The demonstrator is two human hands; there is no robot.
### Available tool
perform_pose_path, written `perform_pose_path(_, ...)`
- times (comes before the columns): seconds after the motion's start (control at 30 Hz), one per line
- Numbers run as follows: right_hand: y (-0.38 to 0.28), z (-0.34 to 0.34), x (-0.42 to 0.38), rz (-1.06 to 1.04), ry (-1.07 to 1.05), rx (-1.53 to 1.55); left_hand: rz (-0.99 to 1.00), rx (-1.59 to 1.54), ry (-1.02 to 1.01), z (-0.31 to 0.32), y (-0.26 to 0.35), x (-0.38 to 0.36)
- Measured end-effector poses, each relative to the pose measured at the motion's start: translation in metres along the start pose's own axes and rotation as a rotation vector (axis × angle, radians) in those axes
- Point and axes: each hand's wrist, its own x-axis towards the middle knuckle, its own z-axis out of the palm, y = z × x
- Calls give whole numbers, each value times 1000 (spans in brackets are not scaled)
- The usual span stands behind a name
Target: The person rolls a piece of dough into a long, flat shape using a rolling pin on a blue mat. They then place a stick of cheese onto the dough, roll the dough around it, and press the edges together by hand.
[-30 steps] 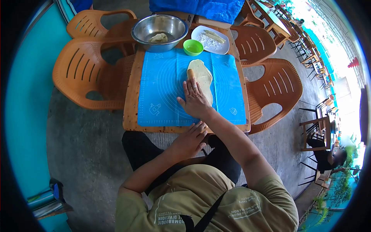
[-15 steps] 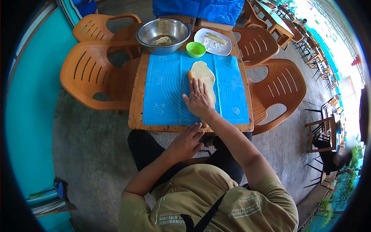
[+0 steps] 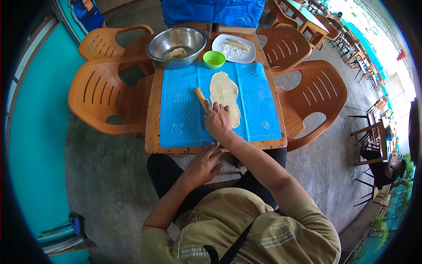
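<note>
A long, thin sheet of rolled-out dough [image 3: 224,90] lies on the blue silicone mat [image 3: 180,110]. Just left of it, a wooden rolling pin [image 3: 200,96] lies at a slant, its middle covered by my right hand [image 3: 218,121]. That hand rests flat over the pin, fingers stretched forward, some at the dough's left edge. My left hand [image 3: 203,166] is at the table's front edge, fingers extended and fingertips close to the pin's near end. Whether they touch it is hidden.
Behind the mat stand a steel bowl [image 3: 154,47] with a dough lump [image 3: 177,53], a green bowl [image 3: 214,60], and a white plate [image 3: 251,57] holding flour and dough strips [image 3: 238,43]. Orange chairs [image 3: 105,94] flank the wooden table [image 3: 153,127]. A person [image 3: 381,172] sits far right.
The rolling pin has shifted left off the dough and tilted, with my right hand moving left along with it. My left hand has moved slightly left. The whole view has shifted a little.
</note>
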Motion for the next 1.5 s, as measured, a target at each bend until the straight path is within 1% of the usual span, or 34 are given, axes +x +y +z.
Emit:
perform_pose_path(0.1, 8, 10, 3, 52, 17, 35, -35, 20, -11, -3, -2, 4)
perform_pose_path(0.2, 23, -8, 8, 33, 42, 94, -64, 25, 8, -3, -5, 8)
perform_pose_path(0.23, 30, -24, 13, 27, 2, 109, -66, 41, 26, -3, -7, 9)
perform_pose_path(0.27, 44, -22, 17, 19, 63, 136, -67, 59, 46, -2, -10, 10)
perform_pose_path(0.37, 79, -36, 19, -36, 81, 55, -97, 80, 23, 4, -19, 10)
perform_pose_path(0.43, 99, -39, 15, -182, 103, 15, -96, 104, 40, 7, -22, 12)
perform_pose_path(0.53, 114, -24, 0, -192, 52, 63, -98, 151, 50, 11, -25, 16)
perform_pose_path(0.57, 117, -16, -5, -123, 0, 139, -100, 178, 44, 13, -26, 17)
perform_pose_path(0.6, 113, -11, -10, -122, -4, 140, -102, 175, 42, 15, -28, 18)
perform_pose_path(0.67, 99, 2, -18, 26, 70, 45, -107, 235, 20, 19, -31, 18)
perform_pose_path(0.7, 95, -4, -18, 101, -77, 141, -104, 231, 12, 17, -30, 20)
perform_pose_path(0.73, 96, -1, -17, 109, -80, 142, -112, 235, 18, 13, -27, 21)
perform_pose_path(0.8, 102, 5, -8, 106, -2, 43, -121, 234, 21, 11, -26, 24)
perform_pose_path(0.87, 111, 4, 10, 150, -31, 83, -142, 230, 5, 11, -27, 25)
perform_pose_path(0.93, 120, 1, 30, 214, -105, -18, -143, 233, 2, 12, -29, 26)
perform_pose_path(1.0, 137, 8, 50, 212, -99, -35, -151, 232, -2, 11, -29, 28)
perform_pose_path(1.07, 151, 8, 72, 266, -97, -48, -168, 232, -65, 5, -25, 30)
perform_pose_path(1.2, 166, 11, 97, 346, -161, -42, -149, 249, -47, 4, -24, 31)
perform_pose_path(1.27, 171, 12, 107, 367, -164, -28, -158, 269, -115, 3, -25, 31)
perform_pose_path(1.33, 175, 11, 113, 432, -190, 3, -156, 276, -117, 4, -26, 31)
perform_pose_path(1.37, 175, 11, 115, 432, -186, 4, -158, 280, -119, 5, -26, 30)
perform_pose_path(1.43, 176, 12, 118, 467, 17, -47, -153, 278, -114, 5, -26, 30)
perform_pose_path(1.47, 178, 10, 119, 466, 25, -47, -150, 275, -112, 5, -26, 30)
perform_pose_path(1.5, 180, 9, 120, 456, 78, -70, -146, 281, -105, 4, -26, 30)
